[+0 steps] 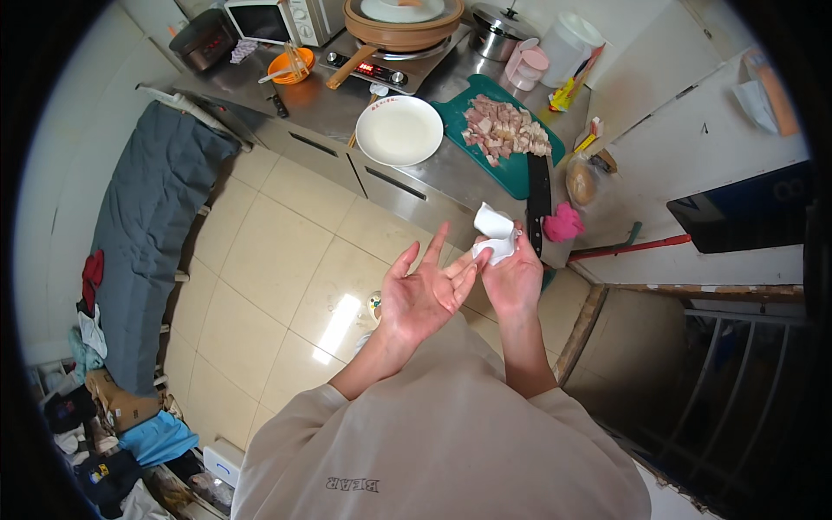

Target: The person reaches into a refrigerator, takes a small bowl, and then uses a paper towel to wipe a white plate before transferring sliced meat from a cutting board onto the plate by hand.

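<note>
A crumpled white paper tissue is held in my right hand, in front of the counter's edge. My left hand is palm up with its fingers apart, its lower fingertips at the tissue's near edge; whether they press on it I cannot tell. Ahead on the counter lies a green cutting board bearing a heap of cut raw meat. A cleaver-like dark blade lies along the board's right side, partly hidden near my right hand. Left of the board sits a white plate.
A lidded brown pan stands on a lit induction cooker, its wooden handle pointing towards me. Orange bowls, a small knife and a pink cloth are also on the steel counter. A grey-covered bed is at left.
</note>
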Tool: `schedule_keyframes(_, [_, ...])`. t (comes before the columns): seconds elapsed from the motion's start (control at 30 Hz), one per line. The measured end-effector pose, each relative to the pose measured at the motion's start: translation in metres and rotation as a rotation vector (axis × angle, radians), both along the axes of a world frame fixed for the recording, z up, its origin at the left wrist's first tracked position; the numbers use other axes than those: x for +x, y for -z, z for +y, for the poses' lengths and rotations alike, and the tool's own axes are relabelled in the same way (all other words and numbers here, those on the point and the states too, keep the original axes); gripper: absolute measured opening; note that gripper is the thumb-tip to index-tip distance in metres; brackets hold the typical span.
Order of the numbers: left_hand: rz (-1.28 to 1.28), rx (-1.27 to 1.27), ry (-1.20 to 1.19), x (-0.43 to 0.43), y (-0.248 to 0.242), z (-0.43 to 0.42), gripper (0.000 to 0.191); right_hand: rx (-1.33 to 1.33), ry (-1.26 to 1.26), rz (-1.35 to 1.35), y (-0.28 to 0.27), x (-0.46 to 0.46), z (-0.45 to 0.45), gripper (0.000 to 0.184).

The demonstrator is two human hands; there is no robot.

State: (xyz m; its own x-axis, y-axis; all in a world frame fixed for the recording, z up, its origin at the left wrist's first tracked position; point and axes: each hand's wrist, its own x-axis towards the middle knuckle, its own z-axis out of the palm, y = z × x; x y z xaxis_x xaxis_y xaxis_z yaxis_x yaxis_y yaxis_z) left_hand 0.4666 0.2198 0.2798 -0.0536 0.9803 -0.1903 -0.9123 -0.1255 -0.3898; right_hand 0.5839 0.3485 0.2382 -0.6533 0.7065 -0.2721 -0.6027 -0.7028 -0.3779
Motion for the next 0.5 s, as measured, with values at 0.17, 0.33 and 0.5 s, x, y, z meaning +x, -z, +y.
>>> schedule_keyframes(0.17, [0.471, 0.019, -0.136, -0.008, 0.003, -0.002, 0.063, 0.383, 0.305, -0.427, 0.003, -0.002, -0.008, 0.020])
schedule_keyframes(0.33, [0.391, 0.044, -0.138, -0.006, -0.011, 0.007, 0.066, -0.079, 0.019, 0.066, -0.022, -0.011, -0.045, 0.023])
schedule_keyframes(0.5, [0.223, 0.003, -0.116, -0.002, 0.003, 0.002, 0.068, -0.066, -0.081, 0.077, -0.034, -0.008, -0.027, 0.027])
